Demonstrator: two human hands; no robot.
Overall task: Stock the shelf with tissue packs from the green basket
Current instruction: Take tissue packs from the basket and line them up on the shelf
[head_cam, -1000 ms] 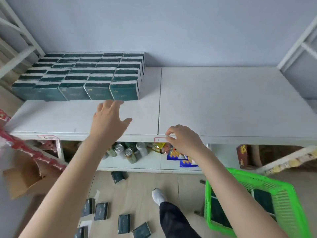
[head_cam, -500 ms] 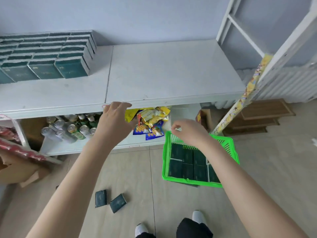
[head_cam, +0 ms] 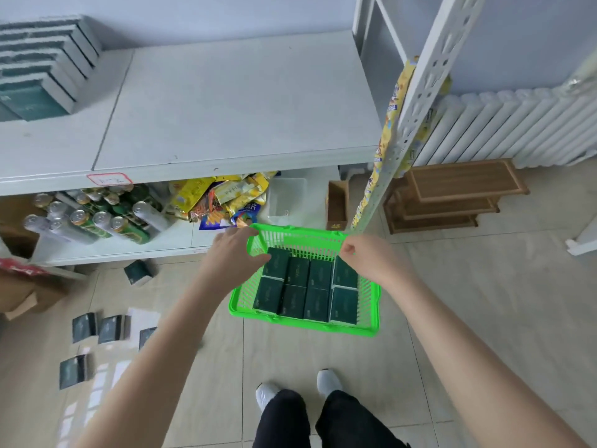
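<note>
The work area is a pale tiled floor (head_cam: 484, 318) in front of a white shelf (head_cam: 226, 108) set against a plain wall. The green basket (head_cam: 323, 328) stands on the floor just in front of the shelf's lower level. It holds eight dark green tissue packs (head_cam: 310, 289), standing side by side in two rows of four. Stocked packs (head_cam: 35, 69) occupy the left end of the upper shelf board. The rest of that board is bare.

The left hand (head_cam: 234, 253) is over the basket's far left corner, with its fingers extended and its thumb next to the nearest pack. It holds nothing. The right hand (head_cam: 374, 258) is at the far right corner. Its fingers are loosely curled and nothing is visible between them. Contact with the rim cannot be confirmed for either hand.

Handling, as a judgement: the packs look light, soft under a film wrap and slightly slippery, but not fragile. Grip across the two broad faces, thumb against fingers. The packs sit close together, so lift an end pack first or take adjacent packs as one block.

Drink cans (head_cam: 97, 215) and snack bags (head_cam: 223, 198) fill the lower shelf. Loose packs (head_cam: 97, 328) lie on the floor to the left.
</note>
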